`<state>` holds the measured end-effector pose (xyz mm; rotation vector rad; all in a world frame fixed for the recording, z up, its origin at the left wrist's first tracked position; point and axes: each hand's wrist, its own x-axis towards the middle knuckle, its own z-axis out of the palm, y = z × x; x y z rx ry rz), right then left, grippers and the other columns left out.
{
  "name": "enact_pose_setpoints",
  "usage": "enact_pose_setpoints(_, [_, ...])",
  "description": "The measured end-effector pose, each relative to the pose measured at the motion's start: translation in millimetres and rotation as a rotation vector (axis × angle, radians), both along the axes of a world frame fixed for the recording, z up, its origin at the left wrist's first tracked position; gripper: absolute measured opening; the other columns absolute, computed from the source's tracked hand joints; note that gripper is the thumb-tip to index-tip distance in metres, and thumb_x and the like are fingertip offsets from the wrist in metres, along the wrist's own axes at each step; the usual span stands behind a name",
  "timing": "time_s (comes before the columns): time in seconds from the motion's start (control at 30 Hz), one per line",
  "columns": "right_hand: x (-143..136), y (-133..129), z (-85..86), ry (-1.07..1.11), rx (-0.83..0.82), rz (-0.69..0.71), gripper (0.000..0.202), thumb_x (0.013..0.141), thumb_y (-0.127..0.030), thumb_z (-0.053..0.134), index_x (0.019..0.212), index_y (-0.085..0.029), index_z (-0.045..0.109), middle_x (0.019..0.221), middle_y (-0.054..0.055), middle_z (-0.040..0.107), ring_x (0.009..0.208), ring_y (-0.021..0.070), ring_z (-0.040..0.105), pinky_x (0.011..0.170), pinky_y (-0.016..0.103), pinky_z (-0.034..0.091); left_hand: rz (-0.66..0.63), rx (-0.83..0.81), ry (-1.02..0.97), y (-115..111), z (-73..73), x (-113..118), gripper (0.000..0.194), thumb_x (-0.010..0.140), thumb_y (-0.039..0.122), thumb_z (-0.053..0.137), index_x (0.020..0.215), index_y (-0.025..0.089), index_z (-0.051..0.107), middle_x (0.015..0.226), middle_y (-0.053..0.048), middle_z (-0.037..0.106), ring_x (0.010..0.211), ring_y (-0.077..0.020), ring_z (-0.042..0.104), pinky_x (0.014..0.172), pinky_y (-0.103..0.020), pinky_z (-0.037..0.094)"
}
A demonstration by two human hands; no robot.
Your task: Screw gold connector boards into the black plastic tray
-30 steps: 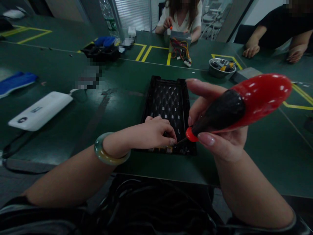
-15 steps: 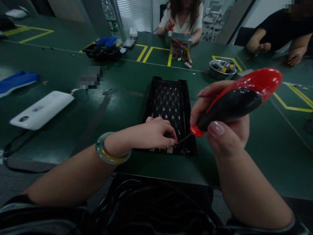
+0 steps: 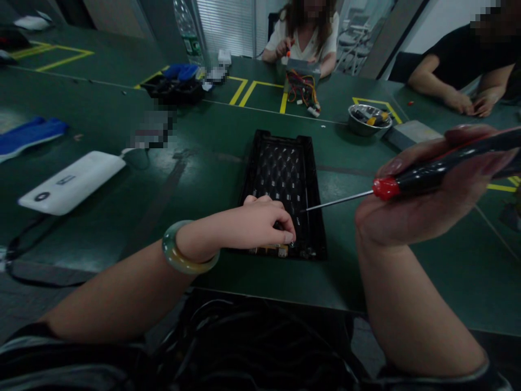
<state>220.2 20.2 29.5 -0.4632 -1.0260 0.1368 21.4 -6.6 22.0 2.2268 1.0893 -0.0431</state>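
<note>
Right hand [image 3: 419, 220] gripped red-black screwdriver [image 3: 427, 171], tip over black panel [image 3: 280, 163], touching or not unclear. Panel lay on green table [image 3: 203, 184]. Left hand [image 3: 260, 222] curled at panel's near end; couldn't tell whether it pinched anything.

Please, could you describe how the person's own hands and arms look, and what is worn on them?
The left hand and the right hand are both ungloved. A smooth, rounded bangle, green with a yellowish-brown part, circles the left wrist; none shows on the right. Dark sleeves end near the elbows.
</note>
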Motion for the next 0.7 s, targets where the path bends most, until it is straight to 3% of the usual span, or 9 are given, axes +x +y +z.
enact_pose_setpoints(0.13, [3.1, 11.6, -8.5, -0.022, 0.004, -0.036, 0.030, 0.104, -0.028, 0.039, 0.101, -0.033, 0.069, 0.103, -0.001, 0.056, 0.056, 0.0048, 0.051, 0.048, 0.022, 0.043, 0.008, 0.009, -0.037, 2.2, -0.3, -3.1, 0.032, 0.095, 0.050, 0.056, 0.103, 0.031, 0.080, 0.116, -0.002, 0.074, 0.121, -0.0281, 0.054, 0.108, -0.046, 0.030])
enact_pose_setpoints(0.27, [-1.4, 5.6, -11.1, -0.144, -0.086, 0.045, 0.014, 0.099, -0.028, 0.057, 0.111, -0.034, 0.062, 0.115, 0.000, 0.058, 0.083, 0.0119, 0.068, 0.066, 0.027, 0.056, 0.122, 0.052, -0.165, 10.9, -0.6, -12.0, 0.035, 0.094, 0.054, 0.057, 0.104, 0.029, 0.079, 0.113, -0.001, 0.075, 0.114, -0.0255, 0.061, 0.106, -0.042, 0.038])
enact_pose_setpoints(0.33, [-1.9, 1.1, -12.4, -0.317, -0.178, 0.119, 0.025, 0.092, -0.025, 0.069, 0.114, -0.033, 0.061, 0.118, 0.000, 0.061, 0.102, 0.0179, 0.070, 0.083, 0.034, 0.061, 0.221, 0.038, -0.272, 17.6, -0.1, -17.3, 0.036, 0.093, 0.054, 0.059, 0.104, 0.026, 0.078, 0.107, -0.001, 0.077, 0.103, -0.0227, 0.066, 0.099, -0.038, 0.045])
enact_pose_setpoints(0.43, [0.9, -2.0, -16.3, -0.713, -0.349, 0.158, 0.031, 0.087, -0.015, 0.072, 0.114, -0.030, 0.065, 0.121, 0.002, 0.069, 0.120, 0.0233, 0.067, 0.109, 0.045, 0.053, 0.332, 0.027, -0.408, 27.3, 0.4, -23.4, 0.037, 0.092, 0.054, 0.061, 0.101, 0.021, 0.076, 0.100, -0.002, 0.077, 0.094, -0.0209, 0.068, 0.089, -0.034, 0.049])
enact_pose_setpoints(0.57, [5.7, 1.2, -23.7, -1.168, -0.585, 0.104, 0.038, 0.088, -0.005, 0.060, 0.118, -0.028, 0.068, 0.133, 0.004, 0.070, 0.126, 0.0252, 0.066, 0.107, 0.047, 0.054, 0.374, 0.093, -0.479, 36.5, -4.0, -27.0, 0.035, 0.093, 0.051, 0.061, 0.100, 0.020, 0.077, 0.100, -0.001, 0.077, 0.095, -0.0201, 0.068, 0.089, -0.032, 0.049])
enact_pose_setpoints(0.7, [6.8, 6.5, -30.5, -1.355, -0.639, 0.107, 0.044, 0.086, -0.001, 0.054, 0.118, -0.028, 0.068, 0.138, 0.002, 0.069, 0.126, 0.0271, 0.066, 0.105, 0.048, 0.055, 0.423, 0.147, -0.461, 43.0, -12.2, -27.2, 0.035, 0.093, 0.050, 0.059, 0.101, 0.022, 0.077, 0.104, -0.001, 0.078, 0.100, -0.0211, 0.069, 0.093, -0.033, 0.048])
